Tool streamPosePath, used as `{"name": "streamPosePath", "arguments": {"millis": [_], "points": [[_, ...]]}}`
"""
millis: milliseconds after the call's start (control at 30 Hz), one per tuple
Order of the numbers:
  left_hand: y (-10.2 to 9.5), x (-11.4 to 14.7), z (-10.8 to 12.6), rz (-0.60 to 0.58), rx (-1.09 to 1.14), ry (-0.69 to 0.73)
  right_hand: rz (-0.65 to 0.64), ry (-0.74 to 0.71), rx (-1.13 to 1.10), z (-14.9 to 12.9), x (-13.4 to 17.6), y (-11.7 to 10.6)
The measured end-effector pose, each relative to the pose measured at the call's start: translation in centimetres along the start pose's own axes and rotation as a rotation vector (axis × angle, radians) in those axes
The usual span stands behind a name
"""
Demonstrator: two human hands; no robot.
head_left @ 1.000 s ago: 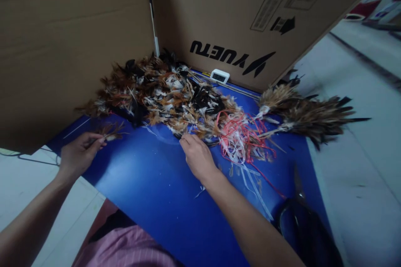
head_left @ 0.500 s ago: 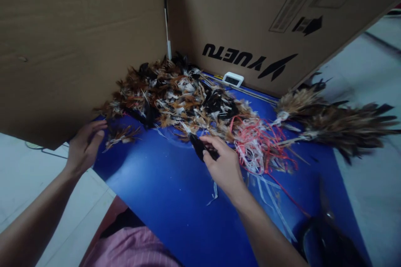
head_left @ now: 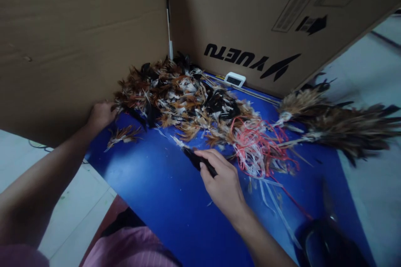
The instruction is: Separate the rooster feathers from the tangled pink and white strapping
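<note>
My right hand (head_left: 222,179) is closed around a small bunch of black feathers (head_left: 196,159), its pale quill ends pointing up and left over the blue tabletop (head_left: 163,200). At the left end of a big heap of brown, white and black feathers (head_left: 175,96), my left hand (head_left: 102,117) reaches in beside the cardboard. Its fingertips are hidden there, so their grip does not show. A small tuft of brown feathers (head_left: 123,135) lies apart on the blue surface, just below that hand.
Cardboard panels (head_left: 84,41) wall the back and left. A small white digital display (head_left: 234,79) stands by the back panel. Tangled red and white strips (head_left: 255,146) lie right of the heap, beside feather dusters (head_left: 347,129). Dark-handled scissors (head_left: 326,233) sit at front right.
My left hand has moved up and right, from beside the loose tuft to the heap's edge. My right hand has drawn the black feather bunch slightly down, away from the heap.
</note>
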State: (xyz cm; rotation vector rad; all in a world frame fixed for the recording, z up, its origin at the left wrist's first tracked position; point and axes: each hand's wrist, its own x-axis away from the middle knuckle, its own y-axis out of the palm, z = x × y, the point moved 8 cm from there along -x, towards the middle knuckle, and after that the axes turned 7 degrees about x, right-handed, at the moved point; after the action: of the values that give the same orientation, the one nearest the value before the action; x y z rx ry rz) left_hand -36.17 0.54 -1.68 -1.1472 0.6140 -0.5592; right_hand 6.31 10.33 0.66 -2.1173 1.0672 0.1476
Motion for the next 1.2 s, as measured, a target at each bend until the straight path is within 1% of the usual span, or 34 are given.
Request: {"name": "streamPosePath", "arguments": {"millis": [100,200,367,467,567,700,800,933,1033,1133,1200], "points": [[-1.1,-1.1,-1.5,0.057,0.188,-0.141,0.024,-0.025,0.015,-0.3,0.3,-0.5],[-2.1,-1.3,-2.3,0.098,0.411,-0.224,0.051,-0.020,0.009,-0.1,0.3,-1.0],[-4.4,-1.0,-2.5,0.166,0.690,-0.273,0.074,-0.002,-0.024,0.3,0.1,-1.4],[-5.5,-0.9,-2.5,0.187,0.775,-0.287,0.077,-0.009,-0.022,0.1,0.1,-1.6],[-6.2,-1.0,-2.3,0.197,0.812,-0.286,0.084,-0.019,-0.019,-0.1,0.0,-1.8],[-6.4,-1.6,-1.5,0.198,0.796,-0.268,0.116,-0.040,-0.011,-0.5,0.0,-2.1],[-6.5,-2.4,-1.0,0.200,0.735,-0.227,0.106,-0.040,0.000,-0.6,0.1,-2.1],[-7.5,-3.2,-0.4,0.226,0.568,-0.134,0.093,-0.041,0.015,-0.8,0.2,-2.0],[-8.1,-2.7,0.8,0.223,0.382,-0.014,0.102,-0.052,0.024,-0.9,0.2,-2.1],[-7.5,-1.3,2.8,0.213,0.204,0.132,0.101,-0.055,0.024,-1.0,0.2,-2.0],[-6.0,-0.5,3.9,0.172,0.122,0.204,0.098,-0.061,0.023,-1.1,0.2,-1.9]]}}
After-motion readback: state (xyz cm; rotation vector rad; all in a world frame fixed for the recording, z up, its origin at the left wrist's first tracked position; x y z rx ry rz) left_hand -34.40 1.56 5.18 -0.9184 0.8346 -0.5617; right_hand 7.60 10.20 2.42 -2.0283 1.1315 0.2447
